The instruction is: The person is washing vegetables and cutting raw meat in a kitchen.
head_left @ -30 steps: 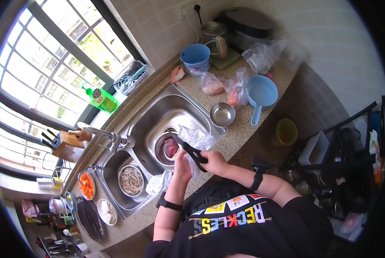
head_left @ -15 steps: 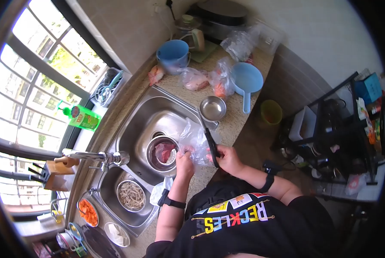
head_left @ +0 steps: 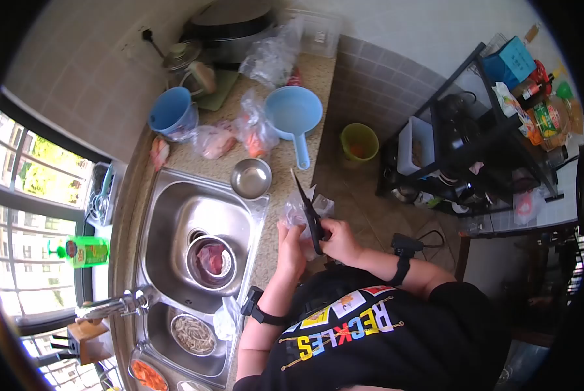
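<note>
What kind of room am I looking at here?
Most likely a home kitchen: a steel sink with a bowl of meat in it, a knife block by the window, and a blue pan on the counter.

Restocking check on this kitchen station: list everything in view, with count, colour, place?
Sink: one, steel, two basins
Bowl of meat: one, steel, red meat, larger basin
Bowl of strips: one, pale strips, smaller basin
Faucet: one, silver, beside sink
Small bowl: one, steel, counter
Handled pan: one, light blue, counter
Bucket: one, blue, counter
Pump bottle: one, green, window side
Knife block: one, brown, near faucet
Bin: one, yellow-green, floor
Rack: one, black, right; contents too cluttered to count
Scissors: one pair, black handles, right hand
Plastic bag: one, clear, left hand
Hands: two, bare, left and right
</note>
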`<state>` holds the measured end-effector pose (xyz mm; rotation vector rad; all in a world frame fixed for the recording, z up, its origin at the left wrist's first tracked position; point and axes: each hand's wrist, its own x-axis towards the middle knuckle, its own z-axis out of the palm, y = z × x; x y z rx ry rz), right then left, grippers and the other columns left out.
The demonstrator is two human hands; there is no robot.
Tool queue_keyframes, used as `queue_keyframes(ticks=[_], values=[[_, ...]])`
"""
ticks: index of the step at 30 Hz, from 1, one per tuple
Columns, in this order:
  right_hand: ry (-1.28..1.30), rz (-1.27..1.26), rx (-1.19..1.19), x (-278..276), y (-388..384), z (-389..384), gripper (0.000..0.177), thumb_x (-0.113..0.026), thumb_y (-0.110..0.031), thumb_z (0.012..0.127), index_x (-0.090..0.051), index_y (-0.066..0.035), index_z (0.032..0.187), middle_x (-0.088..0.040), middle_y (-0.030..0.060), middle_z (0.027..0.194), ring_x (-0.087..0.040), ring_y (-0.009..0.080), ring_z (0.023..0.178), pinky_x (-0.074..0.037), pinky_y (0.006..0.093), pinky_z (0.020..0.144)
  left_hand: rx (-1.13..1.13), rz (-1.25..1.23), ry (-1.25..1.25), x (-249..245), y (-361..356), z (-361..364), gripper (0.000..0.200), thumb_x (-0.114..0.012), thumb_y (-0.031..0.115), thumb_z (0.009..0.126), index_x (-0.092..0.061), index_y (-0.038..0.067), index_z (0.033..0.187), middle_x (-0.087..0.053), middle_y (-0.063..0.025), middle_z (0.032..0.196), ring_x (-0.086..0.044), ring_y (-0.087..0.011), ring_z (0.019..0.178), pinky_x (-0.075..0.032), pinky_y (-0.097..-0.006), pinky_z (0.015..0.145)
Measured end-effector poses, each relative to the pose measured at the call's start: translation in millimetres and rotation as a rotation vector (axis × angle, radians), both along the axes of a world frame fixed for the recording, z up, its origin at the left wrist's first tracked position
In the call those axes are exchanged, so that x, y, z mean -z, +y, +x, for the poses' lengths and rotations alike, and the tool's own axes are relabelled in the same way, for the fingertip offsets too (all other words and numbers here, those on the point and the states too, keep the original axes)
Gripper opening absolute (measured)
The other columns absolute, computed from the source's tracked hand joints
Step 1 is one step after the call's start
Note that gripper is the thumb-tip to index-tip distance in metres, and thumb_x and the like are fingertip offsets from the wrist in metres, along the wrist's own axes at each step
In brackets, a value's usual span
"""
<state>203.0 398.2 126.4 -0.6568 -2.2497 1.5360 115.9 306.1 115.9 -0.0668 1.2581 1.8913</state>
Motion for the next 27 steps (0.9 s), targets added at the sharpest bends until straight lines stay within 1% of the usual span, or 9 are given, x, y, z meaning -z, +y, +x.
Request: queue_keyframes(ticks=[3,5,9,11,13,15,20,24,27], values=[[-0.032,-0.120,0.110,31,47,11,0.015,-0.068,-0.005,0.067,-0.059,0.001,0.077,-0.060,0.0105,0.063,-0.049,0.0041,0.059,-0.042,0.0256,0.052,0.216,0.130,-0.016,21,32,8,0.042,-0.044,0.014,0.081,-0.039,0.004,0.122,-0.050,-0.0082,0.112,-0.048,-0.0203,0.104,-0.038,-0.0352,0.089],[0.049,-0.304,0.160,47,90,14,0.010,-0.066,-0.002,0.070,-0.060,0.000,0.077,-0.058,0.0009,0.066,-0.049,0.0042,0.063,-0.042,0.0237,0.055,0.292,0.119,-0.064,14,56,10,0.043,-0.045,0.016,0.083,-0.038,0.003,0.124,-0.048,-0.0086,0.116,-0.047,-0.0217,0.107,-0.037,-0.0364,0.090],[-0.005,-0.271,0.255,79,204,26,0.013,-0.066,-0.003,0.069,-0.060,0.001,0.079,-0.060,0.0024,0.066,-0.051,0.0062,0.064,-0.043,0.0260,0.056,0.364,0.130,-0.138,23,127,6,0.046,-0.047,0.021,0.087,-0.038,0.003,0.127,-0.043,-0.0096,0.127,-0.043,-0.0256,0.114,-0.035,-0.0400,0.093],[-0.076,0.029,0.315,120,282,33,0.017,-0.067,-0.006,0.066,-0.059,0.000,0.080,-0.061,0.0121,0.067,-0.059,0.0144,0.064,-0.044,0.0299,0.057,0.331,0.152,-0.179,44,168,-1,0.043,-0.047,0.020,0.086,-0.042,0.002,0.125,-0.044,-0.0095,0.125,-0.044,-0.0248,0.113,-0.036,-0.0403,0.094],[-0.141,0.113,0.421,161,356,38,0.019,-0.066,-0.011,0.065,-0.057,-0.001,0.078,-0.059,0.0195,0.071,-0.062,0.0289,0.069,-0.044,0.0350,0.059,0.260,-0.010,-0.171,62,200,-2,0.042,-0.048,0.020,0.086,-0.044,0.001,0.123,-0.049,-0.0093,0.120,-0.046,-0.0226,0.112,-0.038,-0.0394,0.092],[-0.346,0.193,0.471,190,415,40,0.021,-0.065,-0.018,0.067,-0.055,-0.002,0.075,-0.058,0.0192,0.071,-0.057,0.0382,0.073,-0.044,0.0418,0.059,0.253,-0.016,-0.221,77,231,1,0.040,-0.047,0.019,0.087,-0.044,0.000,0.122,-0.053,-0.0094,0.114,-0.048,-0.0207,0.108,-0.039,-0.0366,0.091],[-0.593,0.389,0.544,228,494,21,0.024,-0.066,-0.024,0.069,-0.061,-0.003,0.079,-0.063,0.0153,0.074,-0.060,0.0334,0.074,-0.045,0.0398,0.060,0.305,-0.174,-0.282,83,281,10,0.031,-0.043,0.013,0.089,-0.048,0.001,0.117,-0.055,-0.0103,0.109,-0.053,-0.0185,0.100,-0.042,-0.0307,0.086],[-0.684,0.312,0.601,280,535,16,0.030,-0.066,-0.028,0.069,-0.065,-0.009,0.092,-0.063,0.0159,0.080,-0.061,0.0325,0.077,-0.048,0.0389,0.065,0.288,-0.346,-0.266,83,304,3,0.029,-0.045,0.012,0.088,-0.049,0.001,0.115,-0.056,-0.0100,0.103,-0.055,-0.0177,0.095,-0.045,-0.0285,0.080],[-0.778,0.261,0.590,302,555,9,0.030,-0.066,-0.029,0.068,-0.065,-0.008,0.090,-0.063,0.0161,0.078,-0.061,0.0328,0.075,-0.048,0.0396,0.065,0.248,-0.406,-0.245,83,310,-6,0.028,-0.046,0.012,0.088,-0.050,0.001,0.113,-0.058,-0.0098,0.100,-0.056,-0.0178,0.092,-0.046,-0.0277,0.078]])
